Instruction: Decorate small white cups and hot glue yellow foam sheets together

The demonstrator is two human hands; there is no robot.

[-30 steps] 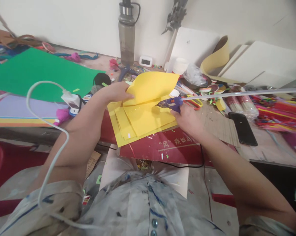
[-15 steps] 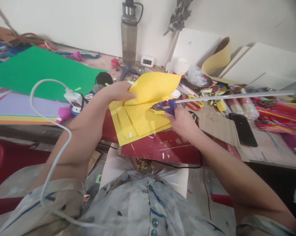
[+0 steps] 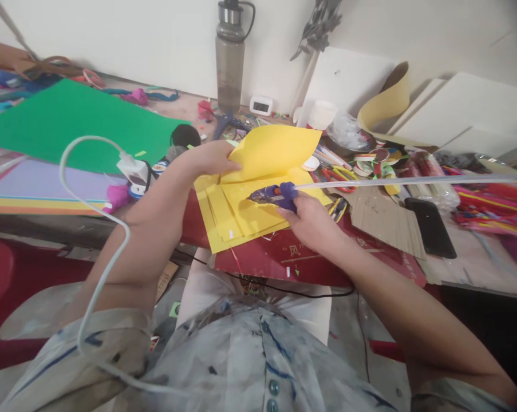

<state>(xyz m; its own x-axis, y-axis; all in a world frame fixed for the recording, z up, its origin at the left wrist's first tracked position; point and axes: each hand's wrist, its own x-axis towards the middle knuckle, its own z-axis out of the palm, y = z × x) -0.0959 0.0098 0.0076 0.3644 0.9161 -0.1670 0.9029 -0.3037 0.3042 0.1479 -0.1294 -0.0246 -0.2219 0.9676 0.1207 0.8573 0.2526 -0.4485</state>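
Observation:
Several yellow sheets [image 3: 224,220] lie stacked on a dark red board [image 3: 258,257] in front of me. My left hand [image 3: 217,157] pinches the left edge of a raised, curled yellow sheet [image 3: 279,149] above the stack. My right hand [image 3: 310,220] is wrapped round a blue glue gun [image 3: 279,194], whose tip points left, low over the yellow sheets. A long clear glue stick [image 3: 391,182] sticks out from the back of the gun to the right. Whether the tip touches the paper, I cannot tell.
A green sheet [image 3: 82,126] lies at the left, beside a white plug [image 3: 133,169] with a cable looping over my left arm. A bottle [image 3: 229,68] and small clock [image 3: 261,105] stand behind. Right are cardboard [image 3: 385,220], a black phone [image 3: 430,227] and colourful sticks [image 3: 494,200].
The glue gun in my right hand has moved left and slightly down over the yellow sheets, and its glue stick lies more level. My left hand still holds the raised sheet.

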